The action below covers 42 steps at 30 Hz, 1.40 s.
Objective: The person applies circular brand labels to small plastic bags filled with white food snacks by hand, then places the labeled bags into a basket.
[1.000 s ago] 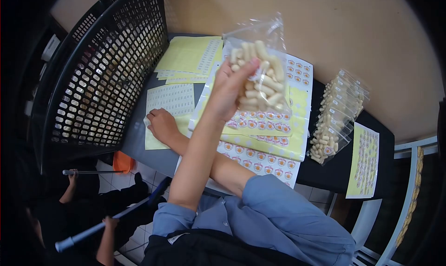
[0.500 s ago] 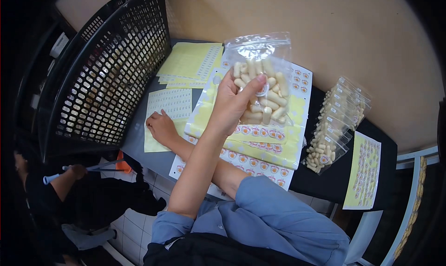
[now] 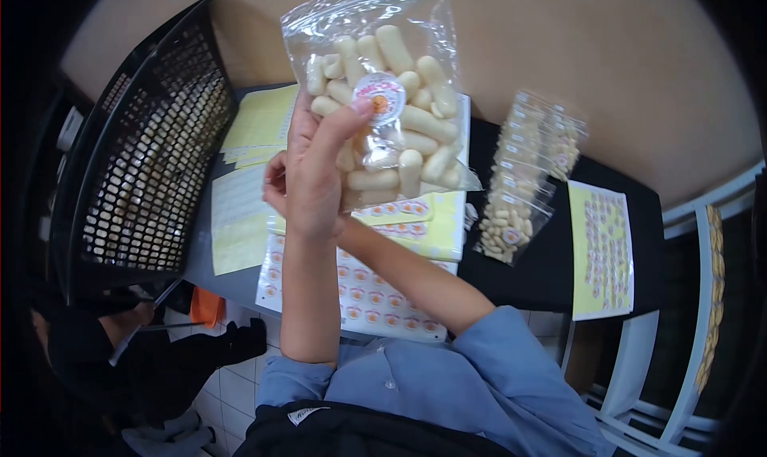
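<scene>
Left: 1 black perforated plastic basket (image 3: 128, 275). Upper centre: 1 clear zip bag of cream rod-shaped pieces (image 3: 423, 124), held up, which we judge the present step; any next move calls for steady support under its loose weight. Our left hand (image 3: 313, 181) pinches its left side, thumb in front. Our right hand (image 3: 276, 187), below and left, curls; whether pinching, we cannot tell. Smallest: 1 round white printed sticker (image 3: 385, 91), touching our left thumb.
</scene>
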Tool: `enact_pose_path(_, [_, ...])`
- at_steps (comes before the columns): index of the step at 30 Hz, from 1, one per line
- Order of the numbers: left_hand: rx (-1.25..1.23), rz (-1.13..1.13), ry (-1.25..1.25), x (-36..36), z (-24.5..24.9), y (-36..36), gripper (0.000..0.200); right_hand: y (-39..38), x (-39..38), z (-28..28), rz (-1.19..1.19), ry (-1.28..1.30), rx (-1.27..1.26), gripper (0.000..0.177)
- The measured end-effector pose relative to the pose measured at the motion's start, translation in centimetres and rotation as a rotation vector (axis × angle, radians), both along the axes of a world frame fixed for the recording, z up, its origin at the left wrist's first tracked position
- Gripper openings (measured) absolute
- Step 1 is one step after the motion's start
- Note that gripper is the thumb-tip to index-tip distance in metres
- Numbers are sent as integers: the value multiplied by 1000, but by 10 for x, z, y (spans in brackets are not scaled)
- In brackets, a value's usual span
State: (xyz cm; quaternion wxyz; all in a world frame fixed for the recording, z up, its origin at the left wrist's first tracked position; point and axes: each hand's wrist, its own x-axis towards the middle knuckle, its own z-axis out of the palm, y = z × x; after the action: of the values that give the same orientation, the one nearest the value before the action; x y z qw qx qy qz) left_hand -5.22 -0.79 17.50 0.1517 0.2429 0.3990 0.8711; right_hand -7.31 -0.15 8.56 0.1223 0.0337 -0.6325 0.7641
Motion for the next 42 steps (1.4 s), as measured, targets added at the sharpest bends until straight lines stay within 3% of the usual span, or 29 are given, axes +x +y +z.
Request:
enact_pose_path(3, [17, -151, -38, 20, -12, 18, 42, 60, 51, -7, -306, 116, 254, 24])
enact_pose_path(6, [-70, -153, -3, 46, -32, 43, 47, 115, 115, -22, -626, 70, 617, 27])
enact_pose_path(7, [-96, -163, 19, 56, -40, 52, 48, 127, 142, -21, -600, 34, 285, 23])
enact_pose_path(9, [-168, -167, -24, 76, -57, 70, 50, 158, 185, -48, -617, -2, 32, 15])
enact_pose_path(10, [-212, -196, -31, 82, -68, 80, 51, 175, 204, -69, -694, -46, 124, 14])
enact_pose_path(14, [-303, -289, 42, 106, -118, 117, 49, 216, 271, -93, -858, -104, 24, 8])
enact_pose_path(18, [-362, -329, 144, 120, -149, 139, 51, 247, 308, -90, -1012, -128, 69, 5])
enact_pose_path(24, [-389, -428, 223, 135, -162, 142, 57, 250, 303, -33, -896, -27, 254, 18])
enact_pose_path(29, [-405, -467, 298, 146, -168, 139, 60, 231, 271, -23, -658, 16, 217, 46])
enact_pose_path(35, [-319, -539, 259, 153, -165, 135, 60, 227, 258, -24, -707, 16, 344, 45])
enact_pose_path(37, [-383, -382, 461, 154, -165, 134, 51, 228, 259, -25, -701, 14, 386, 44])
enact_pose_path(42, [-415, -435, 392, 151, -161, 133, 39, 225, 261, -25, -672, -10, 387, 42])
